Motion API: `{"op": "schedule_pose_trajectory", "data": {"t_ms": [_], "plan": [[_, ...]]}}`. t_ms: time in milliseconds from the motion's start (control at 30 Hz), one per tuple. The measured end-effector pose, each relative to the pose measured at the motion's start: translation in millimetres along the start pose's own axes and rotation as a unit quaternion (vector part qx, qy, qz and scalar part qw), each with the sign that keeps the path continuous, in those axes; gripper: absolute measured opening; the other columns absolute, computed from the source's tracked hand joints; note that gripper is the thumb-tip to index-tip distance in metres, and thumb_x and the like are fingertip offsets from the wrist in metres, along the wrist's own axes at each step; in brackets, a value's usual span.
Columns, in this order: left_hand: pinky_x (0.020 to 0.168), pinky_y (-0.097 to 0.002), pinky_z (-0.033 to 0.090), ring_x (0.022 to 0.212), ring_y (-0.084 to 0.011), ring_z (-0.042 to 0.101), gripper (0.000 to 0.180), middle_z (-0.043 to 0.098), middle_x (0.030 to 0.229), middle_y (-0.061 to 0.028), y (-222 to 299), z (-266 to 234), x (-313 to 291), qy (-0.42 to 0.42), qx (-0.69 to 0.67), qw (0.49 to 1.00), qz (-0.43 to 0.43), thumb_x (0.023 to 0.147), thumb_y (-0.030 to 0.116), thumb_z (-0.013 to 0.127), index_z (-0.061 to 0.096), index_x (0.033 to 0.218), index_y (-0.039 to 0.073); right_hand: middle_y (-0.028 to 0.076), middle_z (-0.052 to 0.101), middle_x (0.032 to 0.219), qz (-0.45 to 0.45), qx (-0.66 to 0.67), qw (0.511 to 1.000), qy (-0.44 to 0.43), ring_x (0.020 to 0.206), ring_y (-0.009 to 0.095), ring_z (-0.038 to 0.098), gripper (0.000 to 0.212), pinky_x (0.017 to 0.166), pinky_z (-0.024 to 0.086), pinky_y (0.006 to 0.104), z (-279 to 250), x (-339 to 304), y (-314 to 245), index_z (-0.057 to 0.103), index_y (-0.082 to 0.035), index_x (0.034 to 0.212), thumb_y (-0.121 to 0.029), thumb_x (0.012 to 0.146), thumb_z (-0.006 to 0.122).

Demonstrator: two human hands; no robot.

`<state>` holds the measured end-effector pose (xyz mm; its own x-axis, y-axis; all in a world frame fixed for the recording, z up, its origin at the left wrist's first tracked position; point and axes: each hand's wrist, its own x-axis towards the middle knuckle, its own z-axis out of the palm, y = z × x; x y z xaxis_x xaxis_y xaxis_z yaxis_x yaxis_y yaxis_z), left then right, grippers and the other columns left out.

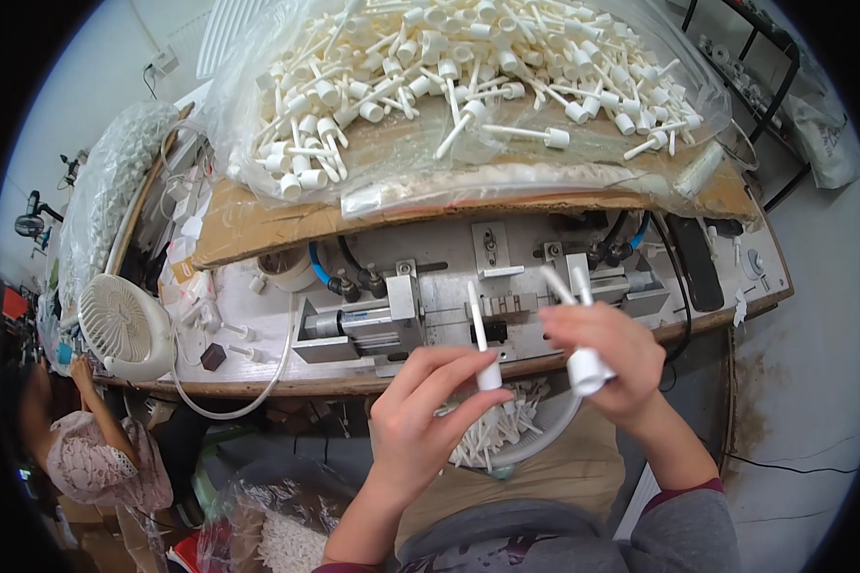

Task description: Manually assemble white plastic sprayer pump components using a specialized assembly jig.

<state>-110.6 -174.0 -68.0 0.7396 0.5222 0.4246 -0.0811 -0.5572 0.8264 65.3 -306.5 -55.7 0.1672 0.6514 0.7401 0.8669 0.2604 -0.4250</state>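
Grey floor and a pale worktop formed the setting I inspected remotely through the head view. Over the worktop's near edge, I found one white stemmed cap standing roughly upright, stem up, pinched between the thumb and fingers of the left hand. I recorded the fingers of the right hand as closed around further white stemmed pieces; motion blur prevented an exact count. Both hands were apart. Beneath them, a bowl held many thin white sticks. Just beyond, I noted a metal fixture with blue hoses at either side. Farther back, a cardboard sheet carried a heap of white stemmed caps on clear plastic. A white fan stood at the left; a black phone-like slab lay at the right. Below the fan, I observed another person in a pink patterned top.
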Motion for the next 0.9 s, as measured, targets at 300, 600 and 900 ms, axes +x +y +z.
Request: {"op": "schedule_pose_trajectory", "data": {"t_ms": [300, 600, 900], "plan": [[0.062, -0.0281, 0.051, 0.069, -0.0157, 0.067, 0.032, 0.068, 0.126, -0.0151, -20, 22, 6, -0.084, 0.31, 0.936, 0.146, 0.076, 0.01, 0.075, 0.072, 0.105, -0.001, 0.023, 0.071, 0.111, -0.014, -0.033, 0.999, 0.032, 0.078, 0.028, 0.07, 0.032, 0.062, 0.055, 0.0324, -5, -22, 9, 0.065, 0.003, 0.103, 0.001, 0.074, 0.077], [0.057, -0.0298, 0.051, 0.059, -0.0192, 0.066, 0.033, 0.07, 0.124, -0.0115, -22, 14, 9, -0.092, 0.318, 0.94, 0.087, 0.071, 0.012, 0.08, 0.074, 0.103, 0.006, 0.009, 0.069, 0.088, -0.021, -0.154, 0.987, 0.041, 0.067, 0.021, 0.062, 0.029, 0.056, 0.048, 0.0313, -6, -21, 0, 0.077, -0.004, 0.095, -0.005, 0.067, 0.081], [0.076, -0.0388, 0.053, 0.094, -0.0311, 0.065, 0.054, 0.064, 0.1, -0.011, -11, 25, -9, -0.045, -0.107, 0.987, 0.111, 0.067, 0.017, 0.084, 0.058, 0.112, 0.003, 0.012, 0.071, 0.083, -0.13, -0.218, 0.967, 0.037, 0.066, 0.02, 0.067, 0.022, 0.057, 0.054, 0.0311, -3, -26, -11, 0.074, 0.005, 0.096, -0.017, 0.093, 0.073]]}}
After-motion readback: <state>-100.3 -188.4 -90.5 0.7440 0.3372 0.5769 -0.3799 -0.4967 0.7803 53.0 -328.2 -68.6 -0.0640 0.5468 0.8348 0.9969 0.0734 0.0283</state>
